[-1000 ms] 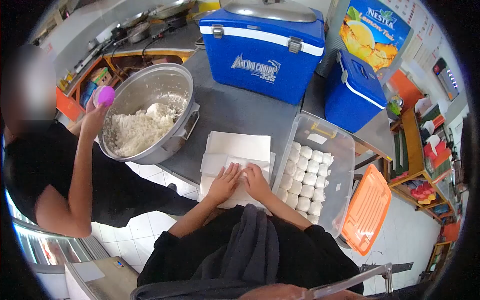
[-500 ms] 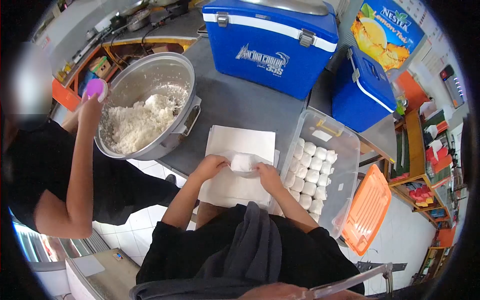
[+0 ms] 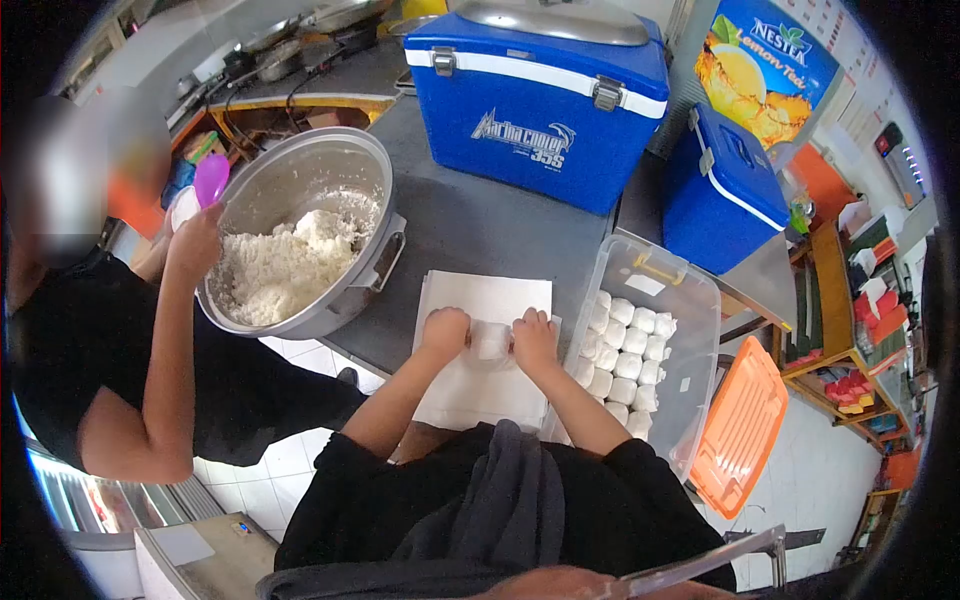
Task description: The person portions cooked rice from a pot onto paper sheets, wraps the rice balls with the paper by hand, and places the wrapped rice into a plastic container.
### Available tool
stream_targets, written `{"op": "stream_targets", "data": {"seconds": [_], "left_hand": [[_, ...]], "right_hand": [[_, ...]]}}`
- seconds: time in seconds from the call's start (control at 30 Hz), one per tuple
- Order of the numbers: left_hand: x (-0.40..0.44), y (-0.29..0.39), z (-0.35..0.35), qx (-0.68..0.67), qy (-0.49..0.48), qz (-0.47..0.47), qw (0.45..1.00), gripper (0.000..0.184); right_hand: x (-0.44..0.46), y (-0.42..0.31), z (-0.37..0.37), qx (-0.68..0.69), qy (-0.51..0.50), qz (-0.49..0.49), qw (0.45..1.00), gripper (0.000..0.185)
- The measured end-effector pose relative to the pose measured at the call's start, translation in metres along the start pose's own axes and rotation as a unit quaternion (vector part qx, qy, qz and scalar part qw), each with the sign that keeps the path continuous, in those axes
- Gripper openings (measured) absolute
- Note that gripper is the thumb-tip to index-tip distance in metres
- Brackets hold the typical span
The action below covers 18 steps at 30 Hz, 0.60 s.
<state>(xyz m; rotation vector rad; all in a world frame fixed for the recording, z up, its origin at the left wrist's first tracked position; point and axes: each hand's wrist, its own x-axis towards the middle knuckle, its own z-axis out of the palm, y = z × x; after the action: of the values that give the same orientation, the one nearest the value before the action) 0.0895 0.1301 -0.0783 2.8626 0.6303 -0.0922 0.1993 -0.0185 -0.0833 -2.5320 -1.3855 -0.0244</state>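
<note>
A white wrapped bundle (image 3: 491,341) lies on a stack of paper sheets (image 3: 455,392) at the table's (image 3: 470,225) near edge. The left hand (image 3: 445,331) and right hand (image 3: 535,340) grasp its opposite ends with curled fingers.

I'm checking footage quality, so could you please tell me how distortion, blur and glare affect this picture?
Head view: wide-angle curvature bends the outer scene inside a black border; head view: blur covers the co-worker's head; head view: the metal lid shows highlights; head view: the white bundle blends into the paper, while lettering on the large blue cooler is readable.
</note>
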Motion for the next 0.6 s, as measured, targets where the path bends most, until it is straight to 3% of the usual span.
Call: {"op": "stream_targets", "data": {"seconds": [0.07, 0.13, 0.2, 0.33, 0.43, 0.5, 0.53, 0.57, 0.6], "left_hand": [[-0.015, 0.005, 0.010, 0.001, 0.043, -0.001, 0.999, 0.008], [-0.033, 0.009, 0.017, -0.041, 0.147, 0.029, 0.988, 0.006], [-0.042, 0.014, 0.028, -0.097, 0.202, 0.010, 0.974, 0.006], [-0.047, 0.022, 0.042, -0.240, 0.325, -0.017, 0.915, 0.007], [-0.049, 0.024, 0.051, -0.253, 0.344, 0.001, 0.904, 0.008], [-0.056, 0.037, 0.049, -0.285, 0.341, -0.052, 0.894, 0.008], [-0.062, 0.044, 0.038, -0.288, 0.356, -0.056, 0.887, 0.006], [-0.065, 0.047, 0.034, -0.299, 0.381, -0.032, 0.874, 0.007], [-0.070, 0.048, 0.029, -0.312, 0.400, -0.008, 0.862, 0.009]], "right_hand": [[-0.011, 0.005, 0.008, 0.044, -0.020, -0.018, 0.999, 0.010], [-0.024, 0.007, 0.019, 0.087, -0.039, -0.035, 0.995, 0.009], [-0.038, 0.001, 0.029, 0.038, 0.050, -0.093, 0.994, 0.011], [-0.048, -0.005, 0.031, 0.067, 0.080, -0.073, 0.992, 0.016], [-0.041, 0.006, 0.026, 0.188, -0.003, -0.069, 0.980, 0.023], [-0.045, 0.021, 0.042, 0.267, -0.018, -0.048, 0.962, 0.028], [-0.048, 0.025, 0.041, 0.313, -0.040, -0.002, 0.949, 0.029], [-0.054, 0.028, 0.046, 0.488, -0.070, 0.096, 0.865, 0.027], [-0.059, 0.039, 0.067, 0.636, -0.074, 0.105, 0.761, 0.029]]}}
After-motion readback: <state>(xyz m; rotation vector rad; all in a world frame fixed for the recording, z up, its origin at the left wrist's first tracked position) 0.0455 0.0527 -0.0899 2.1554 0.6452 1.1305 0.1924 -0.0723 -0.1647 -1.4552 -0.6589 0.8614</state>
